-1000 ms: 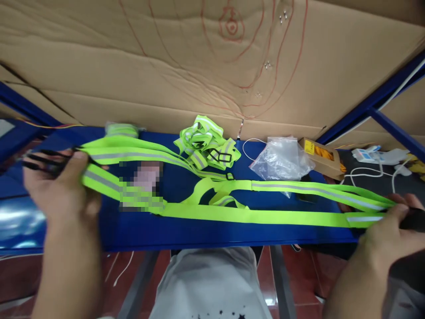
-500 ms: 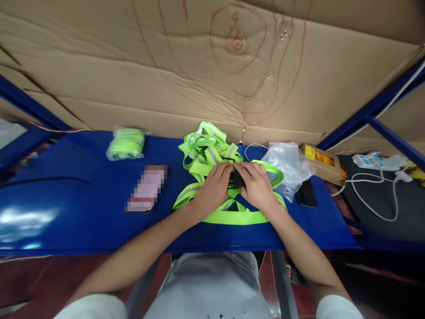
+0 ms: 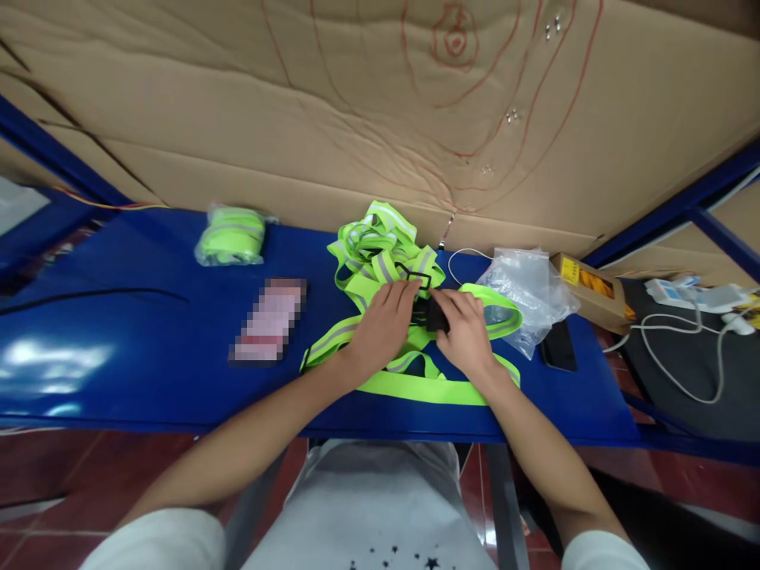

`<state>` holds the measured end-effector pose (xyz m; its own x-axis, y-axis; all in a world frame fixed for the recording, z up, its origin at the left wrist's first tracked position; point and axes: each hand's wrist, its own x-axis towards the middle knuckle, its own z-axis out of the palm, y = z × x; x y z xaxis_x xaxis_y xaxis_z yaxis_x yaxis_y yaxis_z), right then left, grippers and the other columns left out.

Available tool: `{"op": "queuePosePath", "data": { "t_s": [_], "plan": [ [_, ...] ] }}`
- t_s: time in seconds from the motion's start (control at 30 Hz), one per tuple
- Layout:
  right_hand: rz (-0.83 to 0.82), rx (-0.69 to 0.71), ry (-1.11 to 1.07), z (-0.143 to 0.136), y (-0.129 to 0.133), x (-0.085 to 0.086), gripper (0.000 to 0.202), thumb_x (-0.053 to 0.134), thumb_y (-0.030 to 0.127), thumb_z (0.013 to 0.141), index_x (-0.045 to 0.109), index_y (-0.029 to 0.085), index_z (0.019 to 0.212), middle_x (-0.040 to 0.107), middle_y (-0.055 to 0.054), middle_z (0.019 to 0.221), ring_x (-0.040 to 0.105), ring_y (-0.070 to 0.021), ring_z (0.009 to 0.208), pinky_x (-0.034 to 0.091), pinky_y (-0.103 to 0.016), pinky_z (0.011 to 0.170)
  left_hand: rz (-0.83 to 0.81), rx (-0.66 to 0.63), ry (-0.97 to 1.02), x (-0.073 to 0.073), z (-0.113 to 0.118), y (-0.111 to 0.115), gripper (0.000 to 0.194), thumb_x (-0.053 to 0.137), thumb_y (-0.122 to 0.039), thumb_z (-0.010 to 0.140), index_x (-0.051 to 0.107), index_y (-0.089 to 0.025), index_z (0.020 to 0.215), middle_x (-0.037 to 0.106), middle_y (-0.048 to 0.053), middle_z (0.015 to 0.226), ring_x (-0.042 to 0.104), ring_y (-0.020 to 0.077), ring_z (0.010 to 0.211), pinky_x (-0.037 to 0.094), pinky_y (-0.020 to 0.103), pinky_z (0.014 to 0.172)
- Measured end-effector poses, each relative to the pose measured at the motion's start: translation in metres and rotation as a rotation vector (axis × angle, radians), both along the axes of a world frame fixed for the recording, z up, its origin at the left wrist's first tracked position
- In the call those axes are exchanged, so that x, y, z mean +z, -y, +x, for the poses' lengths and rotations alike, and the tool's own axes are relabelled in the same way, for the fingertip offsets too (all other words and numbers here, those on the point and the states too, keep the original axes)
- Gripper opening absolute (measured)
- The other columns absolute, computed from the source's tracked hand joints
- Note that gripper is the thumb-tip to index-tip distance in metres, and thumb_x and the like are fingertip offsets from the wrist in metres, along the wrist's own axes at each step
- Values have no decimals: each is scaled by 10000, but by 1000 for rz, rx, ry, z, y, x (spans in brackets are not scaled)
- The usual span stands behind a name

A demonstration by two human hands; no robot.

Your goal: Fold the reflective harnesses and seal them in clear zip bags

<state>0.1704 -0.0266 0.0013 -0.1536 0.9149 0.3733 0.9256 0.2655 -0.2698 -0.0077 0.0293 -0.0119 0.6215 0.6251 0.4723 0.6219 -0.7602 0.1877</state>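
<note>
- Two bare hands are meeting over a blue, shiny tabletop (image 3: 148,388); I am viewing them remotely through the head camera.
- Left hand (image 3: 383,326): fingers are bending downward, tips lying at small black fittings between the hands; I cannot tell whether they are gripping.
- Right hand (image 3: 465,326): thumb and fingers are closing on a dark, flat black piece (image 3: 438,315).
- Neon yellow-green webbing straps with grey stripes (image 3: 421,391) are lying on the tabletop beneath and around both hands, one loop spreading out to the right.
- Just behind, I am seeing a crumpled heap of similar neon striped webbing (image 3: 380,229); a black rectangular buckle frame is showing at its near side.
- Left of the hands, a pixelated pinkish rectangular object (image 3: 271,321) is lying flat; farther back, a neon roll in clear plastic (image 3: 230,236) is sitting.
- To the right, I am noting crinkled transparent plastic bags (image 3: 522,289), a black flat rectangular device (image 3: 559,347) and a brown cardboard box with yellow label (image 3: 594,297).
</note>
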Motion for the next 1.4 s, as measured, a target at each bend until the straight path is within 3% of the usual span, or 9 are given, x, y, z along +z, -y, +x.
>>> {"op": "queuePosePath", "data": {
  "t_s": [0.4,0.57,0.7,0.8,0.87,0.97,1.1,1.27,1.4],
  "plan": [
    [11,-24,38,-17,3,-12,602,542,54,809,580,98,1407,636,-205,1301,542,-365,1145,437,-527,986,-29,-64,-59,-1,7,13,694,406,-4,878,315,-59,1564,587,234,1406,589,350,1253,483,510,1067],
    [-99,142,-146,-8,-1,-12,764,667,149,820,414,112,1541,491,-225,1518,458,-371,1396,391,-563,1151,-93,-84,60,5,1,10,885,466,8,760,224,-102,1604,579,211,1402,574,354,1239,458,513,1069],
    [-207,259,-330,18,-2,13,985,795,401,854,230,264,1650,438,-157,1618,410,-341,1496,285,-579,1244,-205,-102,371,23,-13,0,859,591,-26,683,389,-208,1498,647,128,1268,599,341,1196,441,507,1052],
    [-300,268,-463,32,-4,38,750,835,519,806,531,299,1455,649,-93,1409,565,-320,1368,279,-551,1252,-283,-271,662,41,-19,-2,740,678,-81,731,448,-235,1417,651,83,1184,639,277,1133,465,446,1044],
    [-342,295,-566,35,-3,55,622,859,553,759,631,274,1266,705,-66,1270,645,-300,1239,394,-500,1180,-350,-410,764,55,-21,-1,684,729,-146,790,459,-243,1411,632,78,1180,646,243,1110,500,394,1011],
    [-315,336,-749,33,5,82,597,923,535,671,602,248,1085,716,-35,1084,690,-236,992,553,-361,893,-486,-608,740,82,-28,1,886,870,-299,764,405,-273,1518,614,108,1275,636,265,1190,512,396,1048],
    [-222,366,-824,26,21,124,652,1001,511,543,561,250,948,710,-13,946,667,-200,841,540,-281,689,-681,-732,697,123,-42,3,1137,999,-471,587,433,-321,1562,659,116,1341,627,352,1277,499,471,1114],
    [-222,513,-887,19,28,164,696,997,486,580,639,267,1135,701,-17,1032,698,-195,888,583,-278,727,-962,-794,703,156,-51,15,939,1016,-527,511,661,-275,1344,724,96,1268,687,348,1194,576,417,1010],
    [-232,453,-861,9,30,174,763,973,536,610,654,261,1246,711,-46,1132,723,-239,1004,613,-318,816,-1246,-818,758,158,-44,30,709,992,-452,618,690,-255,1228,784,69,1019,765,267,911,616,346,800]
  ]
}}
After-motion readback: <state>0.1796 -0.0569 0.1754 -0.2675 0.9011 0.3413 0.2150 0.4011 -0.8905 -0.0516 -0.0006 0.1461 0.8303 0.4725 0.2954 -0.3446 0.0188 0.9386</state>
